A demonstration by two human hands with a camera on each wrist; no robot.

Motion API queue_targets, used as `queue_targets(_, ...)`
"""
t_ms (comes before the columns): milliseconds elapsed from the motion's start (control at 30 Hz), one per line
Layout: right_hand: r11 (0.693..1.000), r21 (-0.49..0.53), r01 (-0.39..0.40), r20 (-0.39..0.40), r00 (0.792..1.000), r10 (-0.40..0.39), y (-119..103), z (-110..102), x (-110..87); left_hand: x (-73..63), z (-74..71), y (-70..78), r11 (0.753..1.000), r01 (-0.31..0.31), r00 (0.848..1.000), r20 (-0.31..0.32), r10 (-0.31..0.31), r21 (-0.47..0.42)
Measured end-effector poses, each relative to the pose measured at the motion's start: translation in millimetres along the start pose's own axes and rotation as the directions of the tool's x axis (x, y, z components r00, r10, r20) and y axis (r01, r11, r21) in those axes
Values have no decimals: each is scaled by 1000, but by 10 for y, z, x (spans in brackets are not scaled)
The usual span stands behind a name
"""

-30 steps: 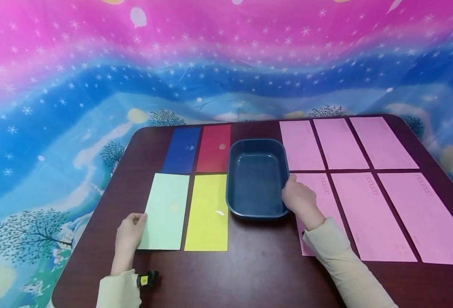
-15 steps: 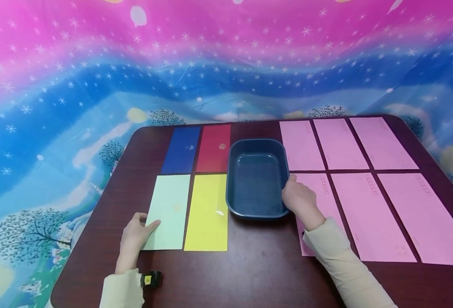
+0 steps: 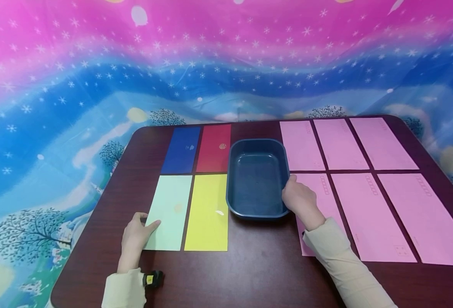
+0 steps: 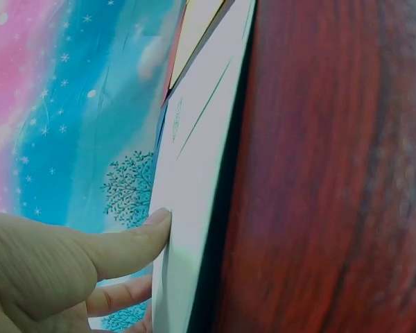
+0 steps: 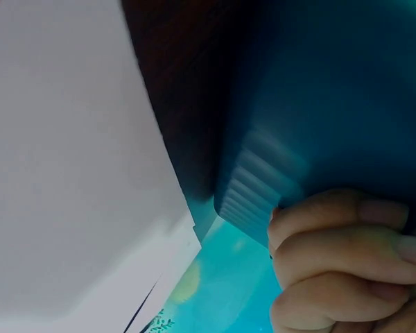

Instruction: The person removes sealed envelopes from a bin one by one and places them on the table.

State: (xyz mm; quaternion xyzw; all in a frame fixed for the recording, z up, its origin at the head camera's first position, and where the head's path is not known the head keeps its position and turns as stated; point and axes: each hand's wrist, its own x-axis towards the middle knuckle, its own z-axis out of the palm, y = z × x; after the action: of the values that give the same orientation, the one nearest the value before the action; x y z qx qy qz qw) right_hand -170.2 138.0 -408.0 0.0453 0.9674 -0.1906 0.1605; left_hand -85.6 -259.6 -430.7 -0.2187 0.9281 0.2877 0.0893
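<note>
At the table's left side, my left hand (image 3: 135,237) pinches the left edge of a pale green envelope (image 3: 169,209). The thumb lies on its face in the left wrist view, and the other fingers are partly hidden behind the edge. My right hand (image 3: 300,199) holds the right rim of a dark blue plastic basin (image 3: 258,184), its fingers (image 5: 340,257) curled against the outer wall in the right wrist view. Nothing lies inside the basin. A yellow envelope (image 3: 206,214) is just right of the green one; a blue envelope (image 3: 181,149) and a red envelope (image 3: 213,149) lie behind them.
Several pink envelopes (image 3: 373,214) lie in two rows on the right of the dark wooden table (image 3: 249,273). A patterned cloth (image 3: 226,64) hangs behind the table. A black strap device (image 3: 154,279) sits at my left wrist.
My left hand has shifted slightly right, and its thumb has come over the green envelope's face. That envelope has moved slightly right and toward me. The right hand and basin stay still.
</note>
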Motion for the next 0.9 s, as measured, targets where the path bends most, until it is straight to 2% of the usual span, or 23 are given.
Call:
queue_targets(300, 1000, -6, -8, 12, 1000, 8, 2, 3, 16, -5, 33, 14, 1000, 24, 1000, -20, -24, -2)
queue_targets(900, 1000, -7, -30, 14, 999, 30, -21, -16, 11, -8, 66, 26, 998, 62, 998, -4, -62, 13)
